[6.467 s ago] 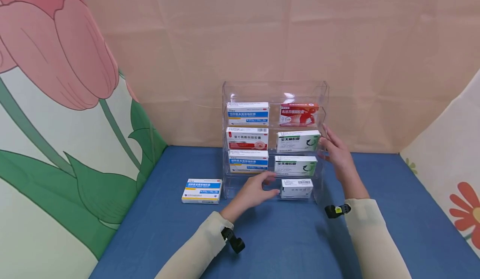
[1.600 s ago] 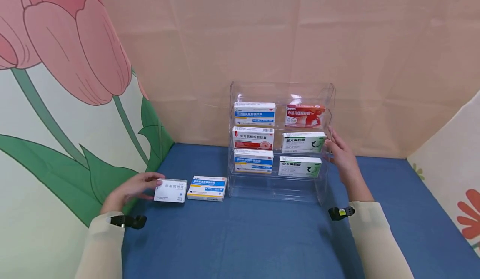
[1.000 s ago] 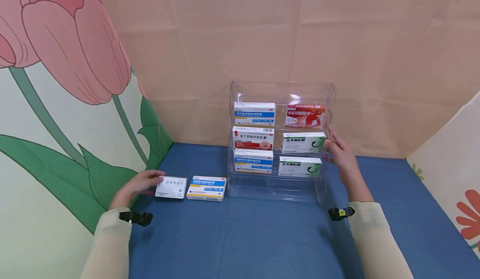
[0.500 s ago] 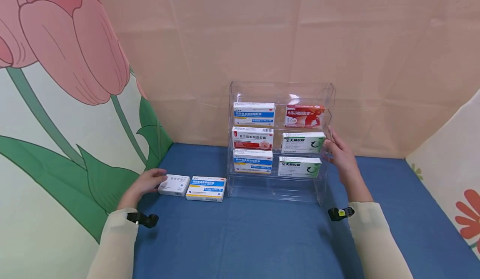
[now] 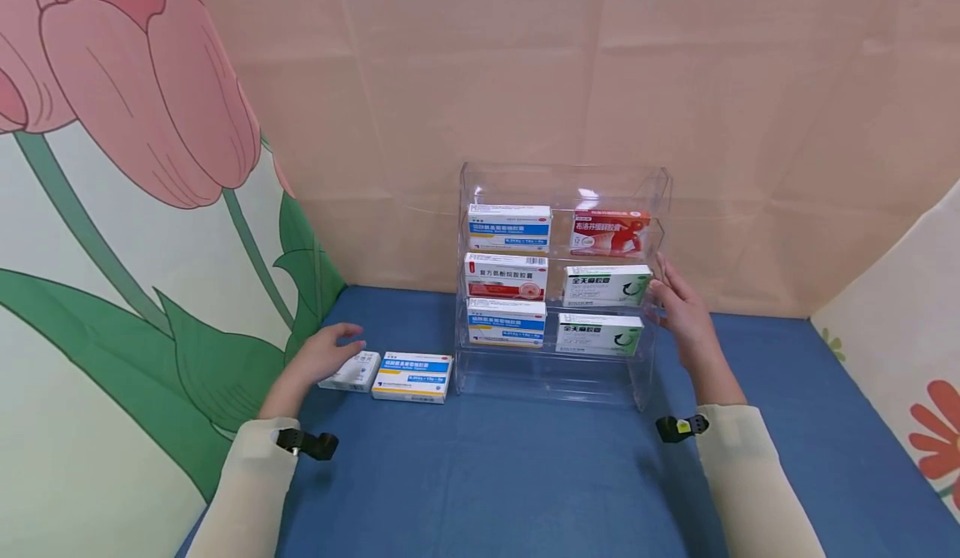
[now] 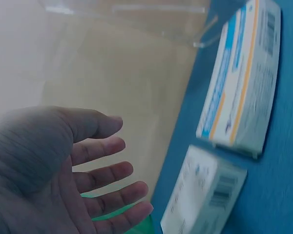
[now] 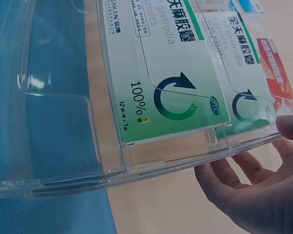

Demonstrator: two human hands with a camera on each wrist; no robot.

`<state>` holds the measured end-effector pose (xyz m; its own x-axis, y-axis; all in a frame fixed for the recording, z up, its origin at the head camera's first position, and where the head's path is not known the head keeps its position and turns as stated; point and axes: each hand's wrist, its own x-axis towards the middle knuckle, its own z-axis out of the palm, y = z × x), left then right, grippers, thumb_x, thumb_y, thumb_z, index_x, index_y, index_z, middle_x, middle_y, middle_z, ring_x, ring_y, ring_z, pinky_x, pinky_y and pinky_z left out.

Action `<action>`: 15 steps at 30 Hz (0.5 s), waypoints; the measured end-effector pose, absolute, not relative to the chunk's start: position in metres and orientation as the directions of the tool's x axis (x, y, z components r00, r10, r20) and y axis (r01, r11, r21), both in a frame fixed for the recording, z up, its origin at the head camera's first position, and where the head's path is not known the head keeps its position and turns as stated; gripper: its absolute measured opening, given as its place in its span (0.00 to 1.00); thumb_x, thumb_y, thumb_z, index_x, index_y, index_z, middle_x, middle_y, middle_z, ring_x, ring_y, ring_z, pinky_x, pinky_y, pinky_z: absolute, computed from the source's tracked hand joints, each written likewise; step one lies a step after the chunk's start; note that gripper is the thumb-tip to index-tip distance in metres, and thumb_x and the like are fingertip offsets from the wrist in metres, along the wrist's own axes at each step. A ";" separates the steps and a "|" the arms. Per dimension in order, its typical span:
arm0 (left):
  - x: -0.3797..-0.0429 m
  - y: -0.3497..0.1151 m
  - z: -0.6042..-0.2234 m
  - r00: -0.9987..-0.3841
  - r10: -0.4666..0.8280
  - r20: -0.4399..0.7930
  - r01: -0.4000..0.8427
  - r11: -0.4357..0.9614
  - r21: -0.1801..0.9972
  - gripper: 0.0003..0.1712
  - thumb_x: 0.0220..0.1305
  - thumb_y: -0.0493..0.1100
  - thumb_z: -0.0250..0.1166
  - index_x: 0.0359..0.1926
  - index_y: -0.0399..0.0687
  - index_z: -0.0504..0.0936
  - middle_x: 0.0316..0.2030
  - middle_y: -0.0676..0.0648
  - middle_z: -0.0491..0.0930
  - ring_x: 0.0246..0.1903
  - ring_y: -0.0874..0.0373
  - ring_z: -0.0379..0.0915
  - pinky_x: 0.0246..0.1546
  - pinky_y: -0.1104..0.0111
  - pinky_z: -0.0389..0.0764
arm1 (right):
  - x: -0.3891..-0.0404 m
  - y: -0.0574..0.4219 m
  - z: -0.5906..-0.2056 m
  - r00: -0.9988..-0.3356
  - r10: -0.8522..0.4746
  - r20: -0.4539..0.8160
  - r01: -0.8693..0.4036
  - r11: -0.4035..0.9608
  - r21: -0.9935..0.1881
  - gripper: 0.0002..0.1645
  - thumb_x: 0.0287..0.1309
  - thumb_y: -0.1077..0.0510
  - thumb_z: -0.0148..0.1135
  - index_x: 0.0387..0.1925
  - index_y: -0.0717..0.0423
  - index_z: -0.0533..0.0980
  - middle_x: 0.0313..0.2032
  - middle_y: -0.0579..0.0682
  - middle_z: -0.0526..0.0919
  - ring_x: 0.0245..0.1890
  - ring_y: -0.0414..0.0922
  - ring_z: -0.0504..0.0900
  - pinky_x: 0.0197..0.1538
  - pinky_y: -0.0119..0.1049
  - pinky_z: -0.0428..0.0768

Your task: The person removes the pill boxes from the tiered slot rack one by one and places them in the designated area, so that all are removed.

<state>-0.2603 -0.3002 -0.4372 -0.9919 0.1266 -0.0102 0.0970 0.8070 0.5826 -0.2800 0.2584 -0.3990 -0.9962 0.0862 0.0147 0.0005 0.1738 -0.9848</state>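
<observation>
My left hand (image 5: 317,358), fingers loosely spread and holding nothing, is just above a small white medicine box (image 5: 362,372) on the table, partly covering it in the head view. The left wrist view shows this white box (image 6: 200,190) apart from the fingers. Right beside it lies a white, blue and yellow medicine box (image 5: 412,377). My right hand (image 5: 686,316) holds the right side edge of a clear plastic display rack (image 5: 551,385), thumb and fingers on either side of the panel. Nearest to it are two green-and-white capsule boxes, the upper (image 5: 606,286) and the lower (image 5: 598,335).
The rack's left column bears a blue-striped box (image 5: 509,228), a red-and-white box (image 5: 506,277) and another blue-striped box (image 5: 507,323). A red box (image 5: 609,232) sits at the upper right. Behind the blue-covered table (image 5: 480,475) hangs a beige backdrop (image 5: 405,125).
The white box, on the rack's bottom shelf at first, was carried left and laid beside the blue-striped box. My left hand has let go and risen slightly rightward. The right hand stays at the rack.
</observation>
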 end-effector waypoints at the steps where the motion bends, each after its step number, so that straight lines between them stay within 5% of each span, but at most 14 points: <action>1: -0.260 -0.295 -0.435 -0.992 0.130 0.000 0.105 0.804 0.586 0.26 0.76 0.45 0.57 0.66 0.30 0.72 0.63 0.28 0.72 0.63 0.30 0.69 0.59 0.41 0.73 | -0.280 0.258 -0.399 -0.996 0.088 0.013 0.002 0.174 -0.985 0.38 0.75 0.39 0.48 0.78 0.23 0.44 0.81 0.44 0.40 0.79 0.60 0.46 0.70 0.68 0.59; 15: -0.246 -0.241 -0.415 -0.980 0.182 0.075 0.189 0.761 0.621 0.28 0.73 0.49 0.62 0.68 0.41 0.73 0.65 0.36 0.73 0.61 0.36 0.72 0.56 0.43 0.76 | -0.279 0.258 -0.399 -0.997 0.079 0.017 -0.002 0.182 -0.983 0.35 0.76 0.39 0.46 0.77 0.18 0.46 0.81 0.44 0.39 0.79 0.60 0.47 0.71 0.68 0.58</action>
